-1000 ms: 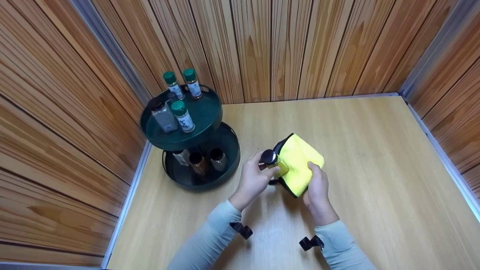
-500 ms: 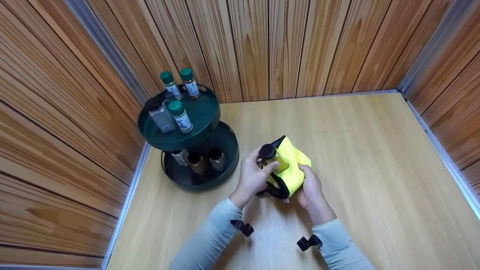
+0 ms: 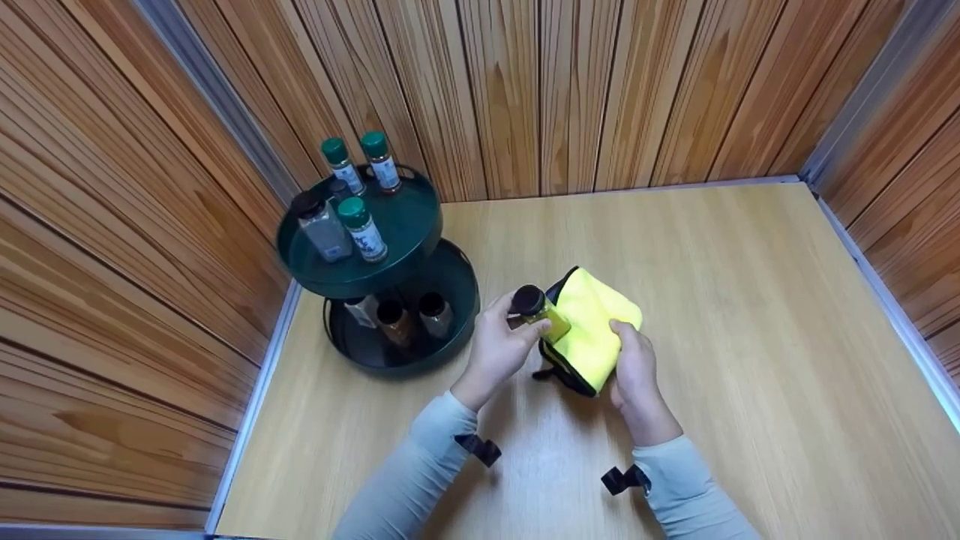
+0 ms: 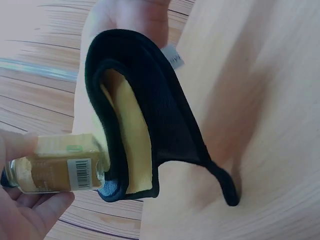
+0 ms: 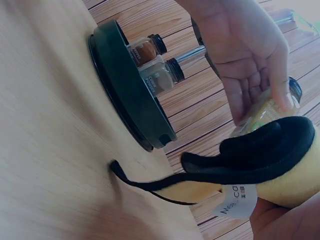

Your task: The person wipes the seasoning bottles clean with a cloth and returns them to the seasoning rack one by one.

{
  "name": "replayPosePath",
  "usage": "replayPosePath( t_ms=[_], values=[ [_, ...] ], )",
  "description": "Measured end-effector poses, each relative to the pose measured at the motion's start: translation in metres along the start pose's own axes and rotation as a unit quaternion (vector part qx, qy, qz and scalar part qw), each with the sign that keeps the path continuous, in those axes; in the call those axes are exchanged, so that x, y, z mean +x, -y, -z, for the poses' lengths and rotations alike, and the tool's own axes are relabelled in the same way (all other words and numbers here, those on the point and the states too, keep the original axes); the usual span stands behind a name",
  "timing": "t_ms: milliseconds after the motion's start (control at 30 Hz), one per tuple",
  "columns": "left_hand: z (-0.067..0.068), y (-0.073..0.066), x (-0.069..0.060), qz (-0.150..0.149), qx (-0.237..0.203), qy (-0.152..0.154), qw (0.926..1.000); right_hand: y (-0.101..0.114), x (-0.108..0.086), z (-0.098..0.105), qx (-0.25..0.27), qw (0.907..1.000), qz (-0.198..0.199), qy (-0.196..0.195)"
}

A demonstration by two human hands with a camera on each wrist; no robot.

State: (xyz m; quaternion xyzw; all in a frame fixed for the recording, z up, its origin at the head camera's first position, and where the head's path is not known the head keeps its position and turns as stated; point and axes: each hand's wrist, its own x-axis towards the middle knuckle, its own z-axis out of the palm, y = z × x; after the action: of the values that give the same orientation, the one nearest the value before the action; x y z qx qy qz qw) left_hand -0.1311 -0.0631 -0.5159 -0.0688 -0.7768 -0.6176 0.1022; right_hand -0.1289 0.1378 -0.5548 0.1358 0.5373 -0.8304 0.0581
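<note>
My left hand grips a spice jar by its upper part, just under the dark cap. The jar is clear, holds yellowish contents and carries a barcode label; it leans with its base against the cloth. In my right hand is a folded yellow cloth with black edging, the thumb lying on top of it. A black hanging loop and a white tag stick out from the cloth. Both hands are raised over the table.
At the left stands a dark green two-tier round rack. Green-capped jars and a larger dark-capped jar are on its top tier. Several dark-capped jars stand below. Wood-panelled walls enclose the table.
The cloth came left around the jar, then went back right and flattened out. The left hand with the jar has shifted slightly left, and more of the jar shows.
</note>
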Motion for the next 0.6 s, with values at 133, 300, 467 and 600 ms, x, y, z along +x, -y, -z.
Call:
replayPosePath(
  t_ms=[133,300,467,600],
  values=[
    [-0.001,-0.004,-0.001,0.015,-0.016,0.022,0.9995,-0.002,0.002,-0.002,0.037,0.9992,-0.001,-0.014],
    [-0.005,-0.009,-0.002,0.021,-0.03,0.031,0.9988,-0.008,0.004,-0.009,0.097,0.9945,-0.034,0.016],
    [-0.006,-0.009,-0.001,0.008,-0.029,0.035,0.9989,-0.014,0.003,-0.012,0.119,0.9894,-0.067,0.048],
    [-0.005,-0.005,0.002,-0.003,-0.025,0.027,0.9993,-0.016,0.002,-0.009,0.098,0.9906,-0.075,0.058]
  ],
)
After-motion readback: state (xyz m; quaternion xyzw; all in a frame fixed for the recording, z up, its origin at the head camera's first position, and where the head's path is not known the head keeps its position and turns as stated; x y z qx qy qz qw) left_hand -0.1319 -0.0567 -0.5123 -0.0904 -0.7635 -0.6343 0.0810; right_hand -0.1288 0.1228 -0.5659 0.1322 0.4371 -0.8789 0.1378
